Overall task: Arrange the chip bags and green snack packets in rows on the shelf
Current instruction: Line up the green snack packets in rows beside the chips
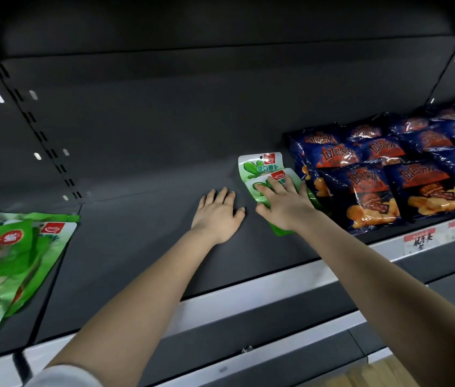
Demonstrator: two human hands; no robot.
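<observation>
Right hand [282,203], fingers spread flat, presses the green snack packets [262,166] just beside the chip bags [374,174]. Left hand [218,216] rests open on the shelf [137,247]. Advise squaring packet edges into one straight row.

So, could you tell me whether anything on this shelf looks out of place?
Yes: the green packets at far left lie in an overlapping, skewed heap, unlike the neatly rowed chip bags.

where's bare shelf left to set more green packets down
Widest bare stretch of shelf: between the loose green pile at left and the left hand. Also bare behind both hands, to the back wall. Crowded at right: chip bags packed tight, green packets under the right hand beside them.
</observation>
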